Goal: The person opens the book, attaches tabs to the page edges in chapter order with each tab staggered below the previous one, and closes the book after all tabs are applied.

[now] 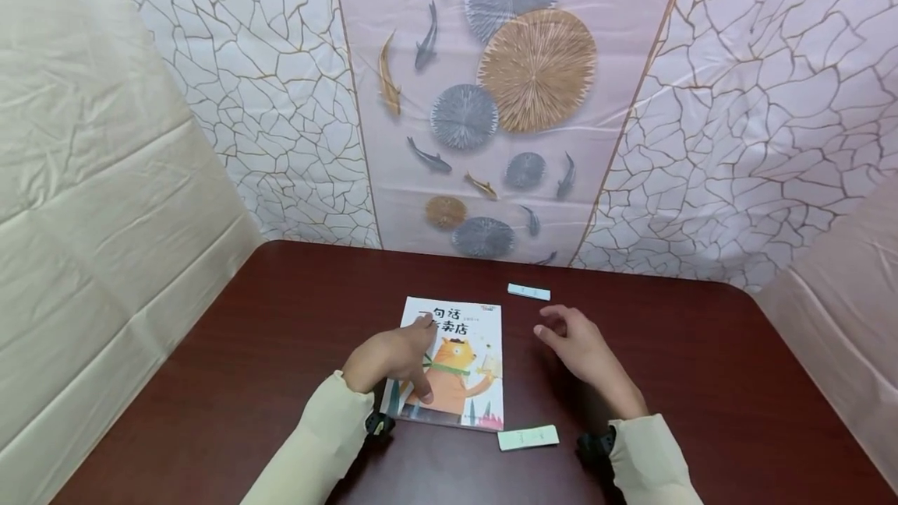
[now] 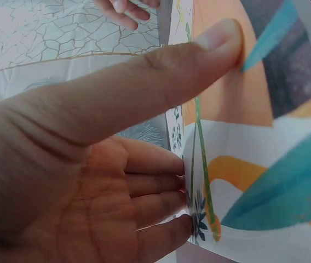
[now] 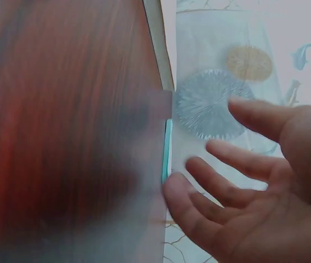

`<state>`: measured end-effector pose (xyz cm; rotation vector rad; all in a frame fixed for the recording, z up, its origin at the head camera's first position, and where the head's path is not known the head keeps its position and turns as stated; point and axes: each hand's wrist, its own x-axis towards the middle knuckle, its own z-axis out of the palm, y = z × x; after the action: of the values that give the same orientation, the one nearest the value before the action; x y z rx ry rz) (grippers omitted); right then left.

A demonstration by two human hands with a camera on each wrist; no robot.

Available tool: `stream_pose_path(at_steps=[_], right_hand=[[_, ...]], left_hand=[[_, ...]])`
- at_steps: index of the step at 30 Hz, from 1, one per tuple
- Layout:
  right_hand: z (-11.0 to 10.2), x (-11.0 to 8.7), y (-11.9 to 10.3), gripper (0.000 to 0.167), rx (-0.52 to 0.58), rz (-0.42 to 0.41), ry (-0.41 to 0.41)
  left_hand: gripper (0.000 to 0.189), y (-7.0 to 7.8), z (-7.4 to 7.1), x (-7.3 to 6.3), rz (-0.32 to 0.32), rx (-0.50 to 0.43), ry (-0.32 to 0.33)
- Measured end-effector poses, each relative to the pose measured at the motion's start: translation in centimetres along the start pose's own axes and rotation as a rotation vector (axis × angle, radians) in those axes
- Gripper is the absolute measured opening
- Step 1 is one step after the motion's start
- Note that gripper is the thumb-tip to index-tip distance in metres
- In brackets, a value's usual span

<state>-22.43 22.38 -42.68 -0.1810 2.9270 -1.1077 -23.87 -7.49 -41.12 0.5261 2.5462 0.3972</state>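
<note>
A picture book [image 1: 487,333] with a cartoon orange animal on its white cover lies flat on the dark table. My left hand [image 1: 397,351] is over its left side, thumb and fingertips spread at the cover. In the left wrist view the thumb [image 2: 161,71] reaches across the printed cover [image 2: 243,148], and nothing is gripped. To the right of the book, my right hand [image 1: 581,345] is raised over the table with loosely bent fingers and nothing in it. Close beyond that hand lies a light blue folded paper strip [image 1: 529,291].
A pale green paper strip [image 1: 528,438] lies by the book's lower right corner. The reddish-brown table [image 1: 708,380] has rounded far corners. Patterned cloth [image 1: 449,178] hangs behind it, and cream cloth [image 1: 84,256] covers the left side.
</note>
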Motion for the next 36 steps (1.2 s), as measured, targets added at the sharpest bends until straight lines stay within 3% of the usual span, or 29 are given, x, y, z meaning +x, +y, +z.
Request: stream_pose_path(at_steps=[9,18,27,30,36], right_hand=[[0.3,5.5,1.4,0.031,-0.024,-0.049,0.073],[1.9,9.3,2.5,0.037,0.018,-0.018,0.013],[1.1,8.7,3.0,0.016,-0.143,-0.187,0.034],[0.6,8.1,3.3,0.016,-0.158,-0.171,0.01],[-0.5,7.1,3.5,0.016,-0.083,-0.097,-0.104]], left_hand=[[0.121,-1.4,0.4,-0.4,0.033,-0.065,0.03],[0.12,-1.6,0.4,-0.6,0.037,-0.081,0.033],[0.12,-1.4,0.4,-0.3,0.057,-0.13,0.023],[0.12,-1.3,0.4,-0.1,0.059,-0.118,0.025],[0.121,-1.1,0.4,0.0,0.037,-0.087,0.029]])
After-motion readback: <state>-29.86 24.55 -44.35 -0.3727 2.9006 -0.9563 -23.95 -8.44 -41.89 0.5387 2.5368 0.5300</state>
